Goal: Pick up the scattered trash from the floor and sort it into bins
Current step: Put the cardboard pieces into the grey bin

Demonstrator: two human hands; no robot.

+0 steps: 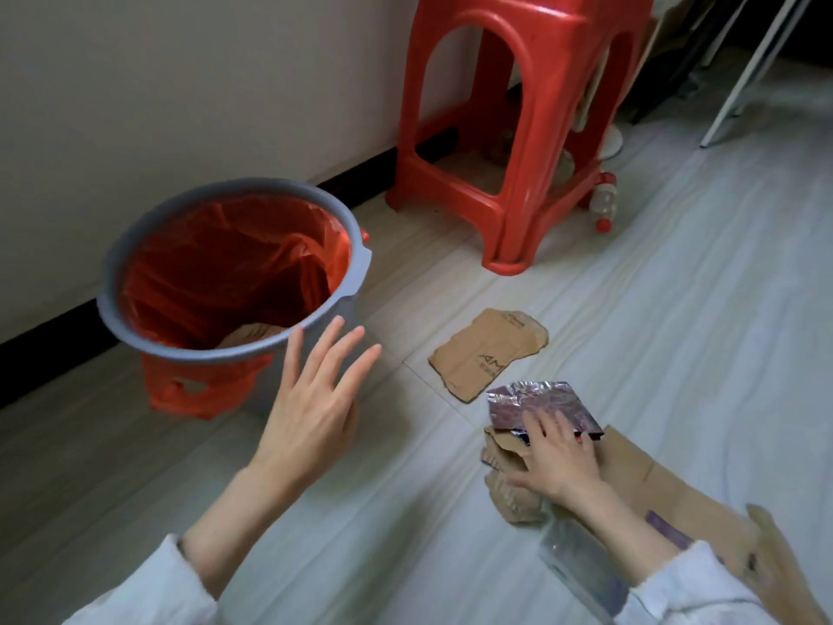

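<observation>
Right hand presses straight fingers on the foil wrapper lying on floor cardboard, left hand spread empty beside the bin; best pinch an edge, lift clear.

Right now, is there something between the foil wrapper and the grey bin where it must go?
Nothing visible blocks it. Bare floor lies between the foil wrapper under the right hand and the grey bin; the open left hand hovers beside the rim.

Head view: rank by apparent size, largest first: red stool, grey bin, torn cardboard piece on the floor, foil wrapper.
1. red stool
2. grey bin, closer to camera
3. torn cardboard piece
4. foil wrapper, partly covered by the right hand, so unsure
</observation>
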